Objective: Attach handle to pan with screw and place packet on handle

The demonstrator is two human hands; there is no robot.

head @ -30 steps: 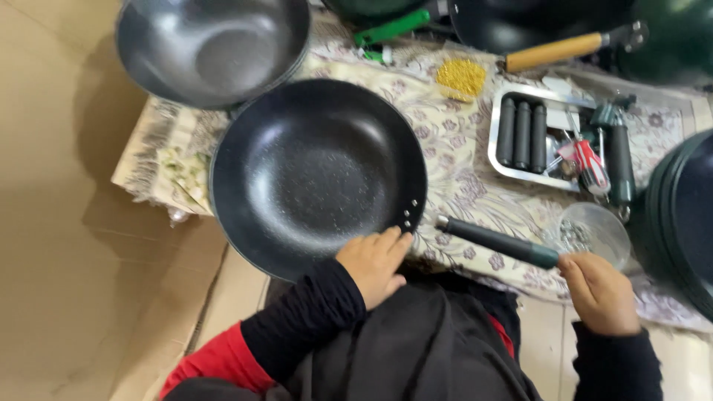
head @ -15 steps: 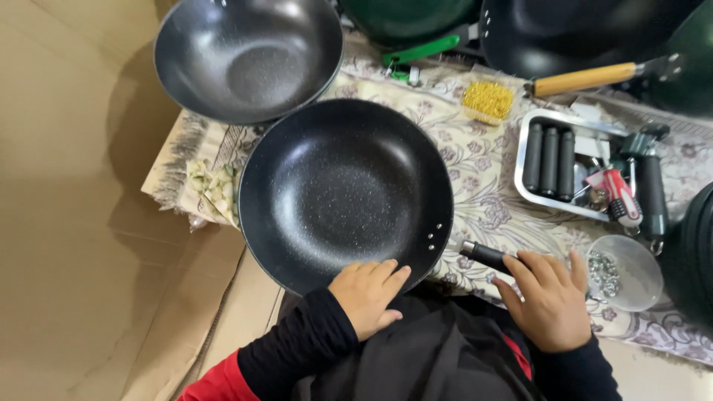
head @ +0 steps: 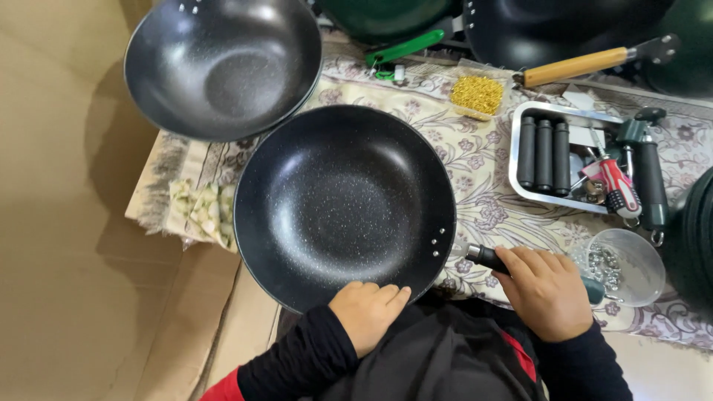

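The left hand lies with fingers together and curled over the near rim of the pan, touching it rather than clamping it. The right hand is closed around the black handle, whose end pokes out past the fingers toward the two rivets on the pan's right wall. The pan is black and speckled, sitting on the patterned cloth at the near edge of the table, directly in front of the person.

A metal tray stands to the right of the pan, holding three black grips side by side, a red-handled tool and small bits of hardware. Above the tray's left end sits a small clear packet of gold screws. A clear round bowl with small metal pieces is just beside the right hand, touching or nearly touching it.

A second wok rests at the far left, its rim overlapping the cloth's edge, near the pan but apart from it. A pan with a wooden handle and a green handle lie at the far side. Brown cardboard covers the left.
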